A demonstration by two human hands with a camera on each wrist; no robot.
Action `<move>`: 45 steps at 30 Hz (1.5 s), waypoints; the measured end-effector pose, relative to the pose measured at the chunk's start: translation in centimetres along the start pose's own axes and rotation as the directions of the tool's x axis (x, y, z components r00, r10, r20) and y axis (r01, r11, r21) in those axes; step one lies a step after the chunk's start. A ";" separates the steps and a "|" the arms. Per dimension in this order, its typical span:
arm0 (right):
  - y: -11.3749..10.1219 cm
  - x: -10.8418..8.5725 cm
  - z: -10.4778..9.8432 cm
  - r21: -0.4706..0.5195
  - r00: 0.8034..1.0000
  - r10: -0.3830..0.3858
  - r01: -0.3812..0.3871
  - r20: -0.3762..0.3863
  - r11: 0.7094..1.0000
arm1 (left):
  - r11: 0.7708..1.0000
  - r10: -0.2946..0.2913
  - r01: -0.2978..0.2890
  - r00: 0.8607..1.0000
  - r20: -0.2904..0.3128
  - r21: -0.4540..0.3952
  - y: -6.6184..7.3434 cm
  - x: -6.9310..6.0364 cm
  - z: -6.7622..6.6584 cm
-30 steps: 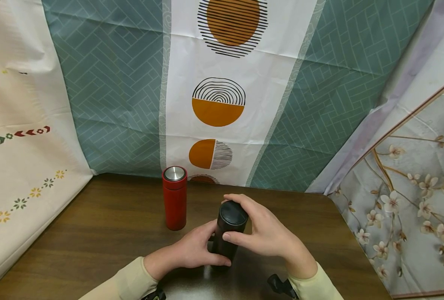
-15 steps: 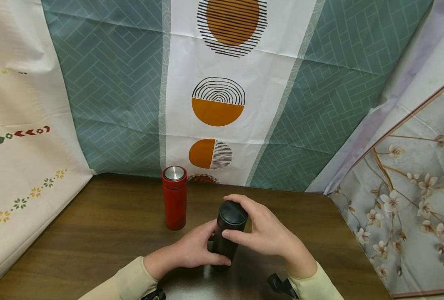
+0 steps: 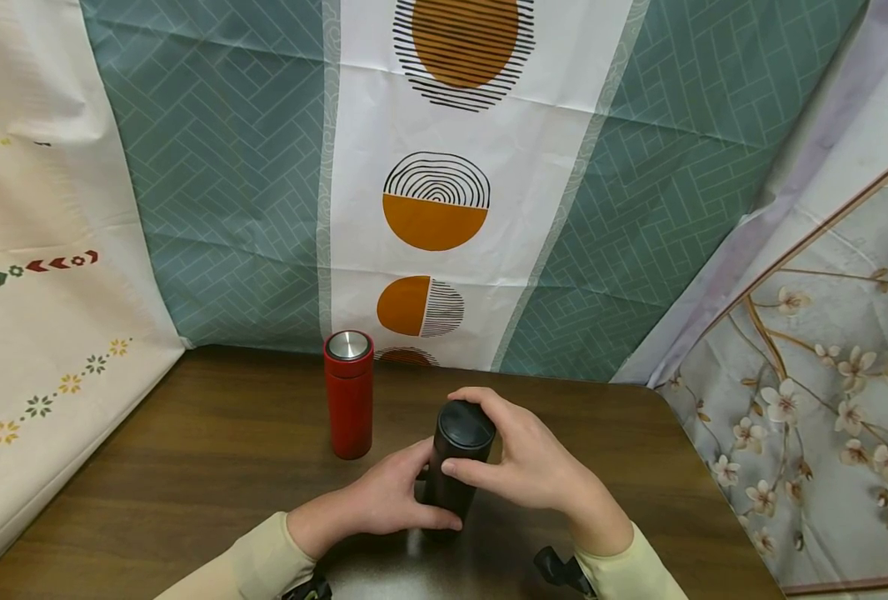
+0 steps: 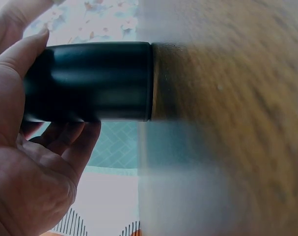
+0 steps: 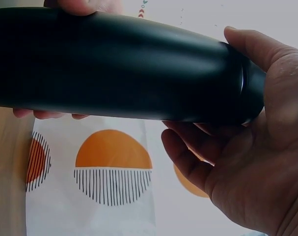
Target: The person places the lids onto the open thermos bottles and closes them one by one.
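A black thermos flask (image 3: pixel 450 487) stands upright on the wooden table, with its base on the wood in the left wrist view. My left hand (image 3: pixel 391 494) grips its body from the left, thumb in front and fingers round the back. Around the top, by the lid (image 3: pixel 466 424), my right hand (image 3: pixel 536 458) holds on from the right, thumb at the near side and fingers at the far side. Seen from the right wrist, the flask (image 5: pixel 139 69) lies between both hands, and a seam shows near its lid end.
A red thermos flask (image 3: pixel 350 408) with a silver-topped lid stands behind and to the left of my hands. Patterned cloth (image 3: pixel 436 250) hangs at the table's back edge. Cream cloth (image 3: pixel 47 333) is on the left, floral cloth (image 3: pixel 811 433) on the right. The table (image 3: pixel 212 467) is brown wood.
Almost nothing differs. Both hands stay on the black thermos flask, and my right thumb has shifted very slightly to the left.
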State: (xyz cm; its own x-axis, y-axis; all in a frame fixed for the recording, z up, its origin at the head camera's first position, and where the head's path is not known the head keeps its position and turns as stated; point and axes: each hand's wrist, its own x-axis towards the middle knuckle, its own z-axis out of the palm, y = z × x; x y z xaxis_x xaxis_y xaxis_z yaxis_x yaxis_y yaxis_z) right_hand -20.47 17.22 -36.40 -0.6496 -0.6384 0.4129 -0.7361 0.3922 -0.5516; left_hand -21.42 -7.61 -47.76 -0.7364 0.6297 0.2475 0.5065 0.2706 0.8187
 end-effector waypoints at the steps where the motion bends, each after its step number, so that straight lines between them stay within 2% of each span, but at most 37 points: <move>1: 0.0 0.0 0.0 -0.002 1.000 0.000 0.000 0.000 1.000 | 1.000 -0.002 0.002 1.000 -0.001 0.001 0.0 0.0 0.0; 21: -0.1 0.0 0.0 -0.006 1.000 0.001 -0.001 0.004 1.000 | 1.000 -0.014 0.014 1.000 -0.003 -0.015 -0.2 0.1 0.1; 33: -0.1 0.0 0.1 -0.006 1.000 -0.001 0.001 0.003 1.000 | 0.999 0.009 -0.009 1.000 -0.009 -0.037 -0.2 0.1 0.2; 45: -0.4 0.0 0.2 -0.044 0.998 0.033 -0.035 -0.045 0.998 | 0.999 0.007 -0.007 1.000 0.002 -0.035 -0.3 0.1 0.2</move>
State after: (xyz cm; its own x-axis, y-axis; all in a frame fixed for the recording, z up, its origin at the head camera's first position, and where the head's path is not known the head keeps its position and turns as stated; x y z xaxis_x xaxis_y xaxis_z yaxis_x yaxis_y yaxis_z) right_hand -20.13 16.94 -36.32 -0.6815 -0.5947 0.4265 -0.7205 0.4430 -0.5335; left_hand -21.59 -7.48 -48.07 -0.7321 0.6327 0.2522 0.4956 0.2408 0.8345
